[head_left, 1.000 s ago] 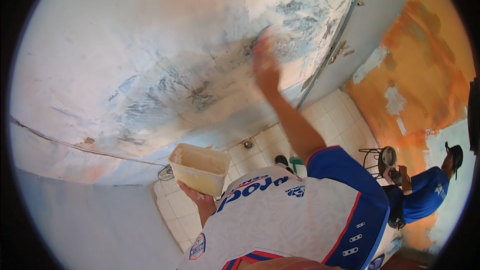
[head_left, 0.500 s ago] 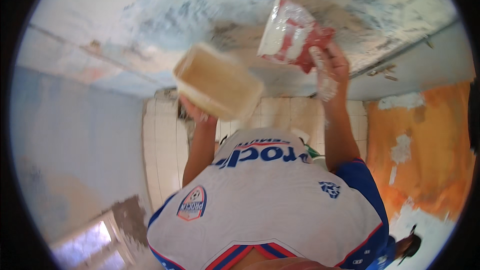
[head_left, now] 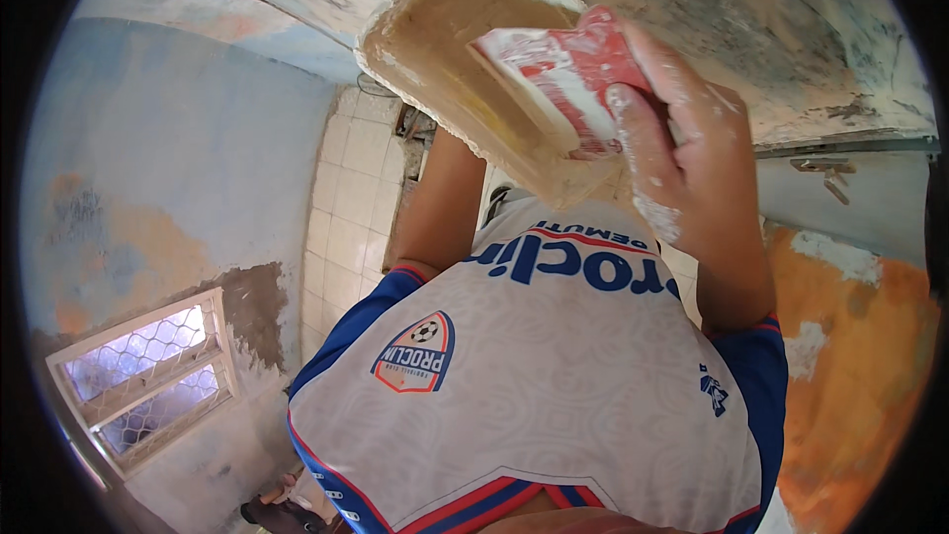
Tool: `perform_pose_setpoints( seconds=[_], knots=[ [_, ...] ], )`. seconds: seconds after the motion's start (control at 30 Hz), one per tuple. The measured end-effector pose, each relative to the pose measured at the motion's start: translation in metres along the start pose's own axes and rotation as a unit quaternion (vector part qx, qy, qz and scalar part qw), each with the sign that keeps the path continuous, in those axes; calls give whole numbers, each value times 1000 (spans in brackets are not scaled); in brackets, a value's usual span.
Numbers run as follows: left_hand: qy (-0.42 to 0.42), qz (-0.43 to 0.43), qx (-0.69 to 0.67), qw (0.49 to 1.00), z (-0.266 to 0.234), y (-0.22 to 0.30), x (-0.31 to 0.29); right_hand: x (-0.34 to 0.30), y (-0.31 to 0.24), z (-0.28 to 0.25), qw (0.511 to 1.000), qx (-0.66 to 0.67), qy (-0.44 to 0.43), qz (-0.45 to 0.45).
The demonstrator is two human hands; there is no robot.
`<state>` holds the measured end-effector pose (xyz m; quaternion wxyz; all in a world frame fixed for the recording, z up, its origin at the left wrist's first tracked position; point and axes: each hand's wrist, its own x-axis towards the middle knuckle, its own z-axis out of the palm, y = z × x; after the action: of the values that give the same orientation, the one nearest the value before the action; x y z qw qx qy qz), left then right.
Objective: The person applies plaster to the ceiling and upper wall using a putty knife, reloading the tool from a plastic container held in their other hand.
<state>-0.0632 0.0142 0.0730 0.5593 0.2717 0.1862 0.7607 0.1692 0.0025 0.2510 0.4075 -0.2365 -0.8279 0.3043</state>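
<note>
- Tub (head_left: 425, 59) up high in my view, tilted, pale smears caked along its rim!
- Left forearm (head_left: 442, 200) runs up behind it; left hand's hidden, so I can't tell its grip.
- Right hand (head_left: 700, 153), white-smeared, clamped on the scraper.
- Scraper (head_left: 571, 74), red, streaked white, right over the tub's opening.
</note>
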Motion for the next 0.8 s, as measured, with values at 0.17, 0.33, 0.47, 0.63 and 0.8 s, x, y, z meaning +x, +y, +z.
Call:
perform_pose_setpoints(
  seconds=[0.17,0.33,0.47,0.63,0.8],
  knots=[
    [28,26,8,999,5,-8,-6,-12,13,-10,994,55,-84,39],
    [58,70,21,996,9,-15,-5,-17,29,-21,986,110,-98,84],
    [74,95,31,992,13,-20,-10,-27,46,-23,975,168,-83,122],
    [87,101,40,990,16,-31,-10,-36,61,-30,942,276,-70,180],
    [115,102,55,986,9,-48,-17,-37,71,-37,911,315,-87,253]
  ],
)
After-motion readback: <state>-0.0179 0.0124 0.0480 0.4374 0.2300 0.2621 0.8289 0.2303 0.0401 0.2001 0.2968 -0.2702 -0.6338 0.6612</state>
